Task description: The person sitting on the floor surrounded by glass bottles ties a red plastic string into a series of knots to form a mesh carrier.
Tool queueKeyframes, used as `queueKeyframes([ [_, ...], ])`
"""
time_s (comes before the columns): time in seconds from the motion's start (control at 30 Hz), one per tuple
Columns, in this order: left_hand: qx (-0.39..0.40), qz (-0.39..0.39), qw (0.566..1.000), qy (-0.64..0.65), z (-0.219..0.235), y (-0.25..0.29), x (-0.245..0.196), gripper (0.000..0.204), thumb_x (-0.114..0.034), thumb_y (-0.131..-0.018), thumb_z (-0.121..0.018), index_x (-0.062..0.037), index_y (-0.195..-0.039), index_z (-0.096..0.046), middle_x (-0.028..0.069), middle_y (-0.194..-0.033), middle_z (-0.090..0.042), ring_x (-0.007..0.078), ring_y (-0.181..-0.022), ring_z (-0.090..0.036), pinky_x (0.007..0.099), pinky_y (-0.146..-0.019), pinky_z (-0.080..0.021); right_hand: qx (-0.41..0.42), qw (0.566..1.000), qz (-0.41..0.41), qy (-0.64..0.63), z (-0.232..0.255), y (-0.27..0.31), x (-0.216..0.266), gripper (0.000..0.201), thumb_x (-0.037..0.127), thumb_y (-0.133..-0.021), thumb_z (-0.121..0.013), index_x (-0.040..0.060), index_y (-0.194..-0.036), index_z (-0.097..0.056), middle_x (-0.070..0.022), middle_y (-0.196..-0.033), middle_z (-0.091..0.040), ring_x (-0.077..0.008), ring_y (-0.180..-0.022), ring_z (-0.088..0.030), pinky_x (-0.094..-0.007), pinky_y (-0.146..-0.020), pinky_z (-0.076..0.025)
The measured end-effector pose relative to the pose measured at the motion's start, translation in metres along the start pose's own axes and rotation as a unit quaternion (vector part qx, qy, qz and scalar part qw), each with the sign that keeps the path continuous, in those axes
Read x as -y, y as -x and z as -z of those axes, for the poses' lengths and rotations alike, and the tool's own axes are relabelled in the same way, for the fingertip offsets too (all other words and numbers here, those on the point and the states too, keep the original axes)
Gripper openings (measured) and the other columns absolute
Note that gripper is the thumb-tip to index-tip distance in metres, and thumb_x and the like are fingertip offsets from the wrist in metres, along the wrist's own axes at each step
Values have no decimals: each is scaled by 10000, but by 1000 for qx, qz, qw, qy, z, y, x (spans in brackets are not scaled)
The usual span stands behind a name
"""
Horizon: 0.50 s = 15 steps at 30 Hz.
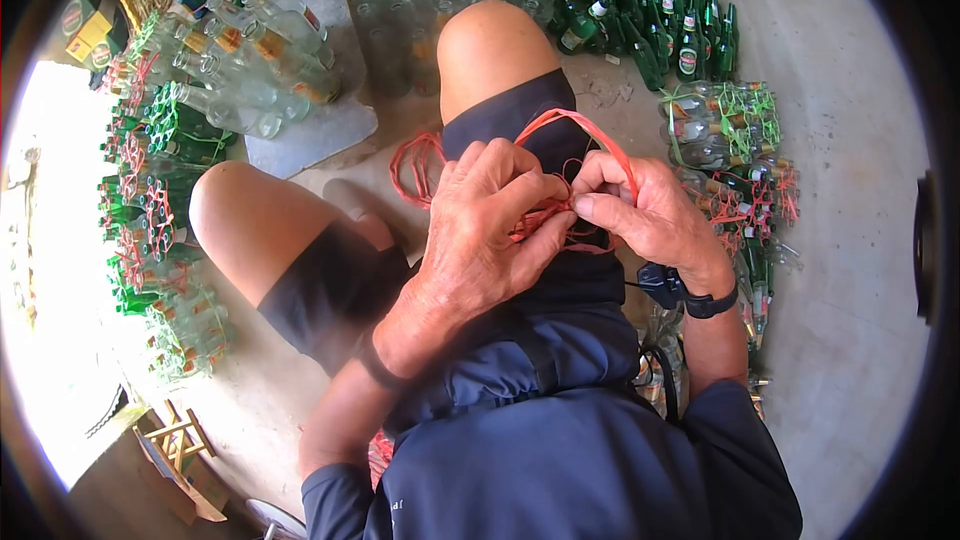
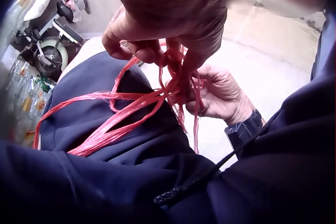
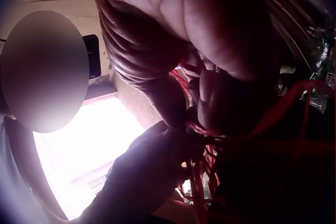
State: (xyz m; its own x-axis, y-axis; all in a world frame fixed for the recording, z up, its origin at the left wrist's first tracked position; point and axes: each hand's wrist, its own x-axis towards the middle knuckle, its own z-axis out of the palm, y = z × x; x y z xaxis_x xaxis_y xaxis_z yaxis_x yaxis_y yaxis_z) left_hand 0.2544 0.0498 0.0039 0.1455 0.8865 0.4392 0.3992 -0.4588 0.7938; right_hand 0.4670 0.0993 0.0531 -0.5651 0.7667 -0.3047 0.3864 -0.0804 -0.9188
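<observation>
Strands of red plastic twine (image 2: 131, 113) fan out across the dark shorts in the left wrist view. In the head view the left hand (image 1: 480, 225) curls its fingers and thumb round a bunch of the twine (image 1: 540, 220) above the lap. Close against it, the right hand (image 1: 650, 210) pinches the twine between thumb and forefinger, and a red loop (image 1: 575, 118) arches over from its back. More loops (image 1: 415, 168) hang left of the left hand. Seen from the right wrist, the right hand (image 3: 184, 29) is dark, and the exact crossing of strands is hidden by the fingers.
Clear bottles stand on a grey board (image 1: 330, 130) at the upper left. Green bottles (image 1: 690, 35) stand at the upper right. Bundles of bottles tied with green and red twine (image 1: 725, 125) line both sides. A small wooden stool (image 1: 180, 437) is at the lower left.
</observation>
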Motion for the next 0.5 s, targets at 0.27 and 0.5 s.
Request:
queueKeyframes([
  [0.27,-14,23,999,33,-4,4,2,177,25,-748,-777,-23,-905,-712,81,-850,-624,236,-790,-619,358,-717,-517,4,1000,7,11,-1,-2,-7,117,106,-956,-681,-7,-976,-658,-7,-825,-650,-81,-776,-575,-282,-721,-495],
  [0.5,19,45,998,45,-2,6,9,157,31,-768,-732,-25,-913,-703,78,-877,-641,222,-810,-635,348,-729,-528,1,1000,8,13,-4,-1,-3,110,105,-959,-681,0,-972,-651,-1,-807,-632,-72,-761,-554,-274,-702,-488],
])
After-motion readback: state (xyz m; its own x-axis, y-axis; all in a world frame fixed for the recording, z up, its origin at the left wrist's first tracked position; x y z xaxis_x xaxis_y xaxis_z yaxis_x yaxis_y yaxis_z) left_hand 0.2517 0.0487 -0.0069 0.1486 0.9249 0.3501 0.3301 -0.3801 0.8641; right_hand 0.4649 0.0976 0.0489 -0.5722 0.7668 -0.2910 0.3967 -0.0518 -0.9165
